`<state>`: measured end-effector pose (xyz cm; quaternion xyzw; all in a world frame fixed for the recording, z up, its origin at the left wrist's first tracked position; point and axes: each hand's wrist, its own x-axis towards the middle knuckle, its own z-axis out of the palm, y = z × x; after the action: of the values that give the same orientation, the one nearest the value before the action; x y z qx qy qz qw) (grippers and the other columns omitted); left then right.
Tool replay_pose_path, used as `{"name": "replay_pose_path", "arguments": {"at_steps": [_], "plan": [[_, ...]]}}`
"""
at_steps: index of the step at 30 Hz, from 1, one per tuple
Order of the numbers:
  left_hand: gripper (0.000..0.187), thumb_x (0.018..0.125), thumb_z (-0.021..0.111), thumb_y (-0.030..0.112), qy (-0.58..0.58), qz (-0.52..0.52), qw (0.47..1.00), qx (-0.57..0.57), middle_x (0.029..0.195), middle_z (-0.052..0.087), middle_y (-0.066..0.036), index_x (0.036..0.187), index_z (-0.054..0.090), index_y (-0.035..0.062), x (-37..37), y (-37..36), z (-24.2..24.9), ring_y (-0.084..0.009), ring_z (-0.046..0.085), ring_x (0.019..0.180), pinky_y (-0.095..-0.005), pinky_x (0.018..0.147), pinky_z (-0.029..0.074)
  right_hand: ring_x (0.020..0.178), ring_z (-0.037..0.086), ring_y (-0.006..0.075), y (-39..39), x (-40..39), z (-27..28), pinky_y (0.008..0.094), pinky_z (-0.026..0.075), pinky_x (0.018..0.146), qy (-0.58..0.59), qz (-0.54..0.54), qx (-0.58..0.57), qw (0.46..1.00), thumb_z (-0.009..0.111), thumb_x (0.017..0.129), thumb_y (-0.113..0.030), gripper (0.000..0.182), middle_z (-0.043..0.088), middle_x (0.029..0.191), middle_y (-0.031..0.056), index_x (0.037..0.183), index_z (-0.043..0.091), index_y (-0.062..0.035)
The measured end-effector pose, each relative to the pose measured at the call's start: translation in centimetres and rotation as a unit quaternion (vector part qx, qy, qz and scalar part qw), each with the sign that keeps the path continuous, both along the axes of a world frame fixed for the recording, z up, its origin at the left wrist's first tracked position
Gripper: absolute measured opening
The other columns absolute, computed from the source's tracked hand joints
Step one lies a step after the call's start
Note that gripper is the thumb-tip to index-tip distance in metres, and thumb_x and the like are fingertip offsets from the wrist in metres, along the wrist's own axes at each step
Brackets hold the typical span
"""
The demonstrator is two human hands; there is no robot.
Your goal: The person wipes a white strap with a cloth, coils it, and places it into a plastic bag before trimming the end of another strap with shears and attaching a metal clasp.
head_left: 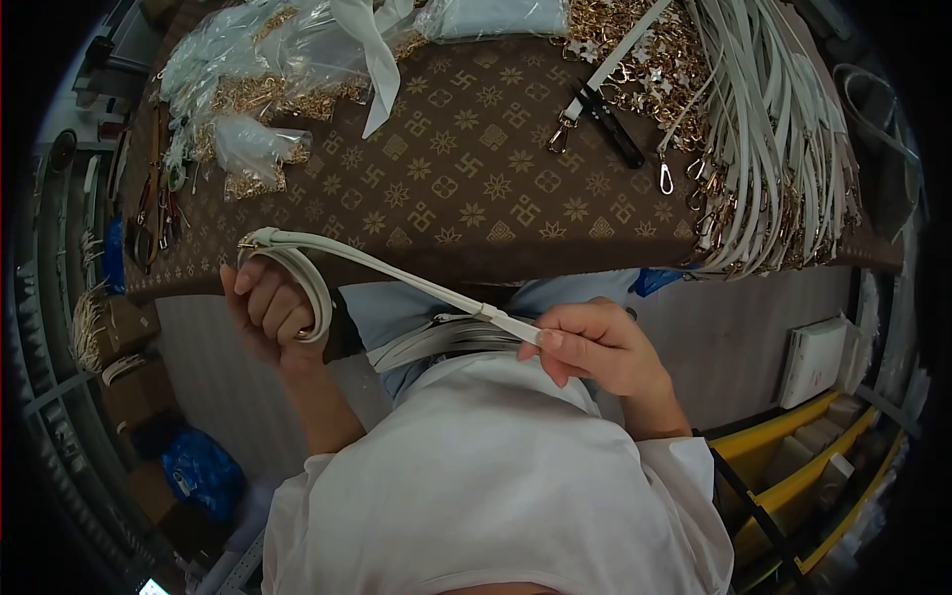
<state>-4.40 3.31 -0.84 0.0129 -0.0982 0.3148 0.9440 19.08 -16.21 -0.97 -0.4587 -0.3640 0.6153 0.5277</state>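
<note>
A pale leather strap (pixel 397 278) is stretched between my two hands, just in front of the table edge. My left hand (pixel 273 309) is curled closed, with part of the strap looped around it and a gold metal fitting (pixel 248 239) above the fingers. At the other end, my right hand (pixel 602 347) pinches the strap between thumb and fingers, close to a small keeper loop (pixel 486 311). More flat white straps (pixel 436 342) lie across my lap, below the stretched strap.
The brown patterned tablecloth (pixel 466 183) carries a heap of white straps (pixel 783 149), gold clasps (pixel 645 69), black-handled pliers (pixel 612 124) and plastic bags of gold hardware (pixel 263 149). Yellow bins (pixel 793 476) stand at lower right; a blue bag (pixel 201 474) lies at lower left.
</note>
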Motion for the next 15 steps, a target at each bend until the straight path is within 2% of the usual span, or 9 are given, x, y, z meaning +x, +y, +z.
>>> {"name": "replay_pose_path", "arguments": {"at_steps": [2,3,5,9,11,15], "plan": [[0.029,0.094,0.041,0.027,0.001,-0.003,1.0,-0.019,0.054,0.033,0.001,0.089,0.048,-0.0012,0.1,-0.1,0.4,-0.0071,0.031,0.045,-0.0234,0.042,0.025,0.041,0.039,0.0042,-0.1,0.2,0.3,0.0203,0.024,0.037,0.111,0.032,-0.036,0.993,0.046,0.091,-0.018,0.028,0.053,0.054,0.0027,0.092,0.062,0.0052],[0.029,0.094,0.041,0.027,0.001,-0.003,1.0,-0.02,0.054,0.033,0.001,0.089,0.048,-0.0012,0.2,-0.2,0.5,-0.0071,0.031,0.045,-0.0234,0.042,0.025,0.041,0.039,0.0042,-0.1,0.4,0.4,0.0203,0.024,0.037,0.112,0.032,-0.036,0.993,0.046,0.091,-0.018,0.028,0.053,0.054,0.0027,0.092,0.062,0.0052],[0.029,0.094,0.041,0.027,0.0,-0.001,0.999,-0.051,0.054,0.033,0.001,0.088,0.047,-0.0007,0.4,-0.4,0.7,-0.0072,0.031,0.045,-0.0235,0.042,0.025,0.049,0.042,0.0044,-0.1,0.7,0.7,0.018,0.027,0.042,0.213,0.067,-0.067,0.972,0.045,0.092,-0.015,0.025,0.052,0.057,0.0012,0.103,0.059,0.0024],[0.028,0.094,0.042,0.026,0.008,-0.006,0.998,-0.064,0.054,0.033,0.001,0.088,0.047,-0.0006,0.5,-0.4,0.8,-0.0073,0.031,0.044,-0.0232,0.041,0.026,0.047,0.04,0.0042,0.1,0.7,1.3,0.0182,0.024,0.04,0.225,0.071,-0.09,0.968,0.043,0.092,-0.015,0.029,0.051,0.057,0.002,0.109,0.057,0.0033],[0.027,0.094,0.042,0.025,0.017,-0.002,0.996,-0.087,0.053,0.033,0.001,0.088,0.048,-0.0004,0.6,-0.5,1.0,-0.0072,0.031,0.044,-0.0227,0.041,0.026,0.039,0.039,0.0065,0.1,0.4,1.5,0.0203,0.023,0.035,0.221,0.016,-0.117,0.968,0.041,0.086,-0.009,0.034,0.05,0.051,0.0059,0.108,0.053,0.0134],[0.026,0.094,0.042,0.025,0.029,0.001,0.995,-0.093,0.053,0.034,0.001,0.088,0.048,-0.0004,0.5,-0.6,1.2,-0.0071,0.031,0.044,-0.0223,0.041,0.026,0.038,0.04,0.0079,-0.1,0.4,0.6,0.0206,0.026,0.035,0.256,0.008,-0.096,0.962,0.039,0.084,-0.005,0.035,0.049,0.05,0.0065,0.11,0.05,0.0161]]}}
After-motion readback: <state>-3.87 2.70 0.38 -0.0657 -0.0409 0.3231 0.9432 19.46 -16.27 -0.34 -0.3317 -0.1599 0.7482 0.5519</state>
